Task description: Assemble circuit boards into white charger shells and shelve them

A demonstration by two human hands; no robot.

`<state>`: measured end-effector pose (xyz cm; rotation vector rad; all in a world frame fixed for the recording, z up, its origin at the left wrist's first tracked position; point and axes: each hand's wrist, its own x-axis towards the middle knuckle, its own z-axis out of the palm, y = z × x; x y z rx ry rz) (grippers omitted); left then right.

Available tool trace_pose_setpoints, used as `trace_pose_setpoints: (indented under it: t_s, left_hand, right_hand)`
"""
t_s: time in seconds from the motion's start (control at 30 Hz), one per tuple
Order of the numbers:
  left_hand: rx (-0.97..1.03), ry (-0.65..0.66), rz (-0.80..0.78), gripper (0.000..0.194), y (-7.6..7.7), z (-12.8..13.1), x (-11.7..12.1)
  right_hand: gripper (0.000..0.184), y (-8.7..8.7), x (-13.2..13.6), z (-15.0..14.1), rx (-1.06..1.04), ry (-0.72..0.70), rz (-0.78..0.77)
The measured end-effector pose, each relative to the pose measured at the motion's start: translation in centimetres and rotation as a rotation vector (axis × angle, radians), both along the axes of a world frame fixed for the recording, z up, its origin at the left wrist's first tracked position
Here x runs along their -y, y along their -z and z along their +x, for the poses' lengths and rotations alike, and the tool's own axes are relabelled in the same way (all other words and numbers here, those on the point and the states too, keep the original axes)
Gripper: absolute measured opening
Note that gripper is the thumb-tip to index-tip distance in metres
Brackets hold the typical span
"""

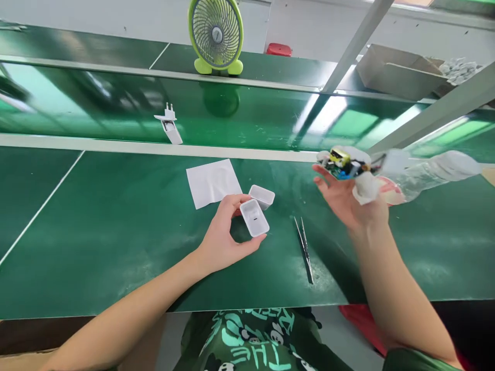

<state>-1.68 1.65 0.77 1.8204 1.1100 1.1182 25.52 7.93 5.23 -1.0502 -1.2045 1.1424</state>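
Note:
My left hand [228, 234] grips a white plastic charger housing [254, 218] between thumb and fingers, its hollow open side facing me. Just behind it, a second white plastic shell [262, 196] stands on the table, touching or nearly touching. On the right, my raised right hand [353, 203] is turned palm up and holds a small circuit board [344, 162] with a yellow transformer and other components. A white covering [365, 188], perhaps a finger cot, shows at the thumb; blur hides its detail. Metal tweezers [304, 250] lie between my hands.
White paper [214, 183] lies beyond my left hand on the green table [96, 232]. A see-through bottle [436, 175] is behind my right hand. A white plug adapter [170, 123] sits past the rail. Farther back are a green fan [216, 35] and a cardboard box [402, 72].

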Motion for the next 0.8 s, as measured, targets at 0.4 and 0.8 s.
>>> trace_pose_setpoints:
  t_s: [0.4, 0.8]
  left_hand:
    - [-0.254, 0.136, -0.296, 0.093, 1.5, 0.1, 0.5]
    - [-0.148, 0.325, -0.065, 0.062, 1.0, -0.2, 0.6]
  right_hand:
    - [0.063, 2.5, 2.6, -1.8, -0.177, -0.137, -0.078]
    - [0.066, 2.0, 3.6, -1.3, 0.021, -0.427, -0.131]
